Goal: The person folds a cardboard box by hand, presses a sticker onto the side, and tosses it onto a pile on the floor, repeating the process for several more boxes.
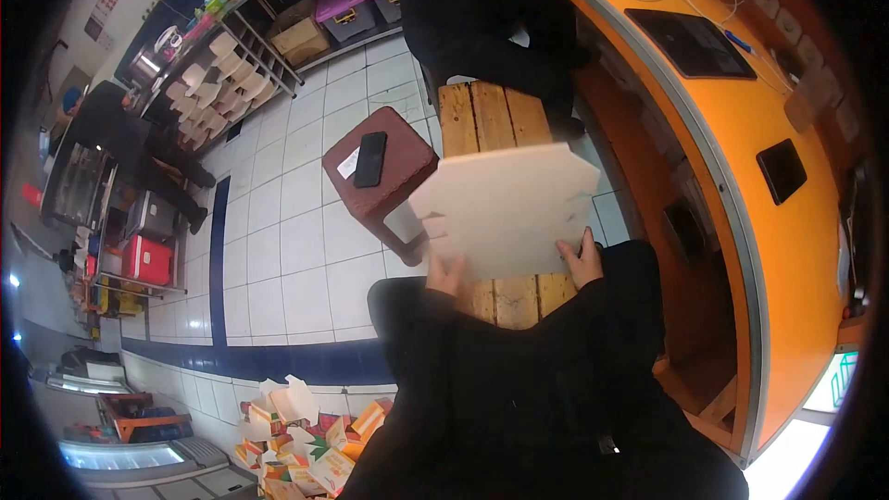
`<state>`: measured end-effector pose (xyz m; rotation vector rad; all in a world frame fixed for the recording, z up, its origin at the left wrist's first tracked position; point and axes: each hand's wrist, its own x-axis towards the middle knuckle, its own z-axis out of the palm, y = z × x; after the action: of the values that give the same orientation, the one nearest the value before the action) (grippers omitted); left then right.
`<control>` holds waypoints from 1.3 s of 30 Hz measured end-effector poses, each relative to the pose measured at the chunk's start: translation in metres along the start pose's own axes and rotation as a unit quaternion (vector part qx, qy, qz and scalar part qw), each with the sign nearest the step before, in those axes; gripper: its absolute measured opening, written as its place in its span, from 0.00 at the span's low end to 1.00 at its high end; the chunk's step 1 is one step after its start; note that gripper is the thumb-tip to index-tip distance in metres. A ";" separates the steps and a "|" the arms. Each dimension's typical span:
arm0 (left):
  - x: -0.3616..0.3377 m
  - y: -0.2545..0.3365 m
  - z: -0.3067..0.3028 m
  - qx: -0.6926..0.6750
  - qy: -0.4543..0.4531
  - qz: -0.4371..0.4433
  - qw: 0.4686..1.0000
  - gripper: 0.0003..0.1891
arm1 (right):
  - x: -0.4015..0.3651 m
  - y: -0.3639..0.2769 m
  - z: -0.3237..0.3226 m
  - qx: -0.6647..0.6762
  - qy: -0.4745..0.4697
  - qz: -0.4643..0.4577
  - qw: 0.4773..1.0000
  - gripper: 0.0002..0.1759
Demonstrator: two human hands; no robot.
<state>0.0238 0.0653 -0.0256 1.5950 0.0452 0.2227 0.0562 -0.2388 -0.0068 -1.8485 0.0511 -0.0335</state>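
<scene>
A flat cream cardboard sheet (505, 208) with cut corners and slits along its sides is held up above a slatted wooden bench (514, 301). My left hand (447, 274) grips its lower left edge, slightly blurred. At the lower right edge, my right hand (583, 262) pinches the same sheet, with the thumb on its face. The sheet hides part of the bench.
A maroon stool (398, 134) bearing a black phone (370, 159) stands left of the bench. An orange counter (685, 65) runs along the right. Folded boxes (306, 449) lie at lower left. One person (482, 18) sits ahead; another (130, 134) stands far left.
</scene>
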 end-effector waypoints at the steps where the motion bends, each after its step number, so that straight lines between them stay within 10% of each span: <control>1: 0.003 0.001 0.000 0.030 0.003 -0.003 1.000 0.24 | 0.000 0.000 0.004 -0.013 0.017 -0.001 1.000 0.27; 10: 0.012 -0.077 -0.019 0.210 -0.034 -0.146 0.966 0.30 | 0.003 0.028 0.005 -0.165 -0.028 0.096 0.981 0.25; 24: 0.016 -0.063 -0.019 0.028 -0.028 -0.232 0.972 0.17 | 0.013 0.030 -0.009 0.106 -0.167 0.311 0.930 0.22; 28: 0.020 -0.059 -0.016 -0.048 -0.030 -0.279 0.959 0.17 | 0.012 0.033 0.003 -0.074 -0.108 0.196 0.972 0.24; 36: 0.039 -0.040 0.005 0.401 -0.086 -0.029 0.911 0.21 | 0.021 -0.040 0.023 -0.351 -0.060 0.129 0.925 0.20; 39: 0.034 -0.003 0.037 0.474 -0.043 -0.080 0.876 0.17 | 0.021 -0.031 0.048 -0.461 -0.049 0.117 0.878 0.13</control>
<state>0.0642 0.0344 -0.0252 2.5681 0.2471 -0.0233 0.0805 -0.1856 0.0095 -2.7840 0.2567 0.3041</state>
